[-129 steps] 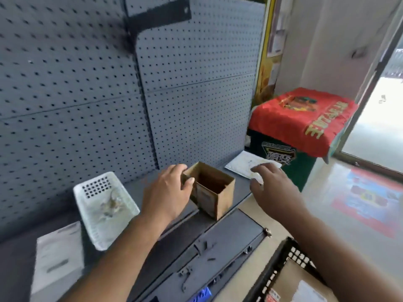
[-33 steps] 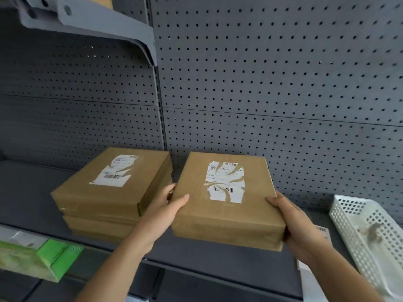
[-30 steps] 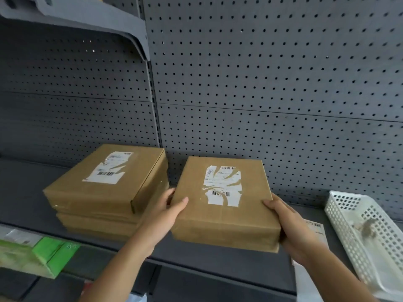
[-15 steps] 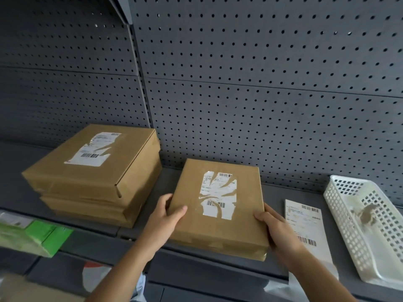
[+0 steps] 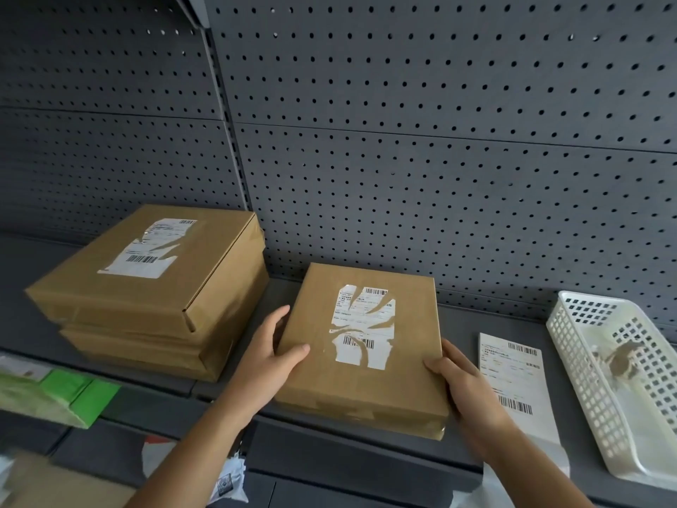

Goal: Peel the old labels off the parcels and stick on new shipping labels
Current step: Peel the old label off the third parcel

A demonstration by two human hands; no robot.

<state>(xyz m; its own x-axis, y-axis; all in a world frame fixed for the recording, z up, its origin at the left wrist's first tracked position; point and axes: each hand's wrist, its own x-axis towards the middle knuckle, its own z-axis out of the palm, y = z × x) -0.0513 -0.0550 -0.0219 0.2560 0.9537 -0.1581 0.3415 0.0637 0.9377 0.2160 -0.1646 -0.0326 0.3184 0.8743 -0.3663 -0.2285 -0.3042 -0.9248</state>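
A flat brown cardboard parcel [image 5: 315, 346] lies on the grey shelf [image 5: 461, 320], with a torn white old label [image 5: 362, 326] on its top. My left hand [image 5: 271, 353] grips its left edge, thumb on top. My right hand [image 5: 461, 386] grips its right front corner, thumb on top. To the left stands a stack of similar parcels [image 5: 146, 287]; the top one carries a partly torn label [image 5: 146, 251]. A sheet of new shipping labels [image 5: 513, 375] lies flat on the shelf just right of the held parcel.
A white perforated plastic basket [image 5: 586, 375] with crumpled scraps sits at the far right. Grey pegboard [image 5: 403, 141] backs the shelf. A green and white package [image 5: 55, 394] sits lower left. Below the shelf lie a brown box and some white wrapping.
Both hands have brought the parcel down from the air onto the shelf beside the stack. The label sheet to its right has come fully into sight.
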